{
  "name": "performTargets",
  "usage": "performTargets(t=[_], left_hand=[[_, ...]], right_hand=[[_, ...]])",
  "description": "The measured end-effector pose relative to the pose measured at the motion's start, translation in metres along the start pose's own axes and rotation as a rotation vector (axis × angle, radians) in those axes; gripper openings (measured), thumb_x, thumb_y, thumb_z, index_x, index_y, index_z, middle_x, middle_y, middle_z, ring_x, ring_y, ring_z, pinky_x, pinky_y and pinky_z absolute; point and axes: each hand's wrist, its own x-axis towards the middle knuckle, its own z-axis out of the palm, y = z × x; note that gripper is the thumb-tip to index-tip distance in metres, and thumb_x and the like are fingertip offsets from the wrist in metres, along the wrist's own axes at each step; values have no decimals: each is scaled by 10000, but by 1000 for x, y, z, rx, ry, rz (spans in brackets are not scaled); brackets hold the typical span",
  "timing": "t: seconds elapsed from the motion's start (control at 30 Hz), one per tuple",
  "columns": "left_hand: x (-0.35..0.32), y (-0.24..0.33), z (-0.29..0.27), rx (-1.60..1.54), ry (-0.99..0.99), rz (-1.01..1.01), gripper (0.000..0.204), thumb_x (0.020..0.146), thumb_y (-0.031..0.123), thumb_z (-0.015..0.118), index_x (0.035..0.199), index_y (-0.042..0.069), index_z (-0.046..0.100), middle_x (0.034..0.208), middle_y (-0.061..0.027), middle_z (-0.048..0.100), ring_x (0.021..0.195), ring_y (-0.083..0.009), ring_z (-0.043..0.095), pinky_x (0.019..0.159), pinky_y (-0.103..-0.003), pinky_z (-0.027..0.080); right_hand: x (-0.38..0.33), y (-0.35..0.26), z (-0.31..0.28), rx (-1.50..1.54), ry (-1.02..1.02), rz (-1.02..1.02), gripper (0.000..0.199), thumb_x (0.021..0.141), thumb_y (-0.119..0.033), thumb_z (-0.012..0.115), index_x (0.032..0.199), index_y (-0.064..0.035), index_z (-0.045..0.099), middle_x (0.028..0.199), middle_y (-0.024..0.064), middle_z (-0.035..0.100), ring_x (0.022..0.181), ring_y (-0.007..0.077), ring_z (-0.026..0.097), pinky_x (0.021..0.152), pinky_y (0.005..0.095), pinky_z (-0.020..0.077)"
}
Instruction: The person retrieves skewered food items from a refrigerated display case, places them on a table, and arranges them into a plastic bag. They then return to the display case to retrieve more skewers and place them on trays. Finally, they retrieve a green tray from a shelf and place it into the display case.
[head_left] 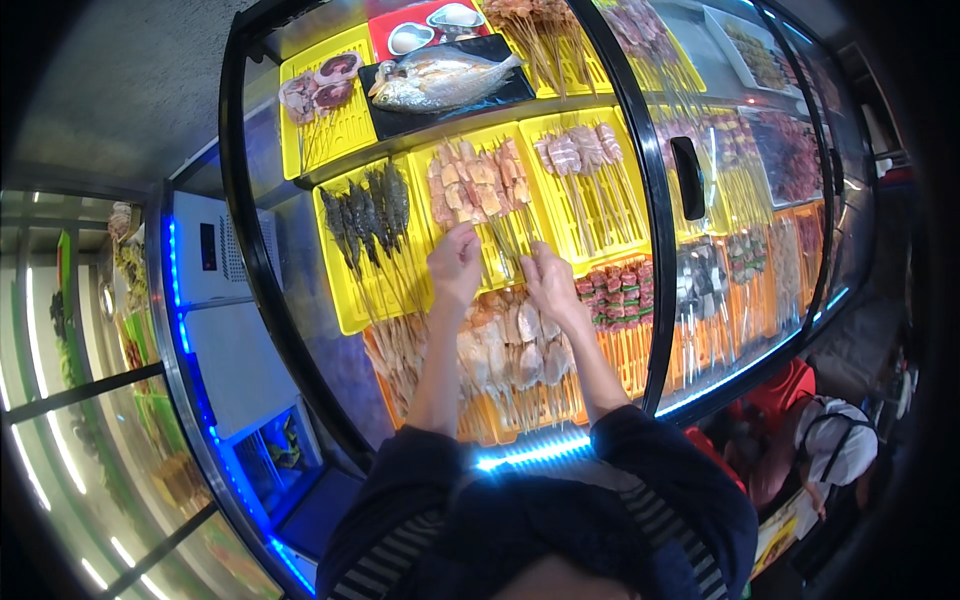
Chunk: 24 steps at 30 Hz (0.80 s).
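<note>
I reach with both hands into a refrigerated display case. My left hand [455,265] and my right hand [548,282] close on the wooden sticks of meat skewers [478,185] that lie in a yellow tray [530,205] on the middle shelf. The skewers carry pale and pink chunks. My forearms cross over an orange tray [540,405] of pale seafood skewers [510,345] on the lowest shelf.
Whole small fish skewers [365,210] lie in the yellow tray to the left. A large whole fish [440,78] rests on a black tray above. More skewer trays [740,190] sit behind the glass door with a black handle [687,178]. A bag [835,440] lies lower right.
</note>
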Motion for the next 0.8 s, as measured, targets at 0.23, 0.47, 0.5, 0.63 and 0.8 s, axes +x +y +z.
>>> performTargets(t=[0.23,0.47,0.5,0.63,0.8], left_hand=[[-40,-24,-46,225,70,140,291,743,66,571,1028,11,544,894,-123,575,799,-196,554,708,-280,451],[-108,31,-157,651,504,542,432,771,94,525,1172,-11,401,1193,-206,336,1115,-332,314,938,-391,243],[-116,43,-169,696,603,537,495,782,124,524,1220,-10,336,1206,-216,312,1114,-342,307,939,-408,228],[-123,-40,-225,540,710,157,529,837,194,449,1268,-23,234,1280,-241,227,1187,-348,221,980,-390,176],[-123,-67,-232,366,486,103,496,861,205,338,1286,-8,195,1229,-247,330,1141,-318,341,951,-385,251]], right_hand=[[-45,-16,-73,-22,132,-104,197,833,-104,456,953,37,523,568,137,552,502,209,550,425,311,435],[31,11,-206,-454,561,-156,208,851,-162,446,758,18,495,511,156,498,469,281,509,450,361,383],[46,28,-211,-526,528,-121,235,849,-173,445,718,16,490,538,185,511,498,329,519,480,389,394],[73,36,-210,-672,472,-122,271,829,-197,461,646,-7,523,622,210,545,584,378,533,523,436,403],[83,38,-199,-666,482,-323,314,829,-225,448,658,17,552,596,242,515,590,395,518,517,448,393]])
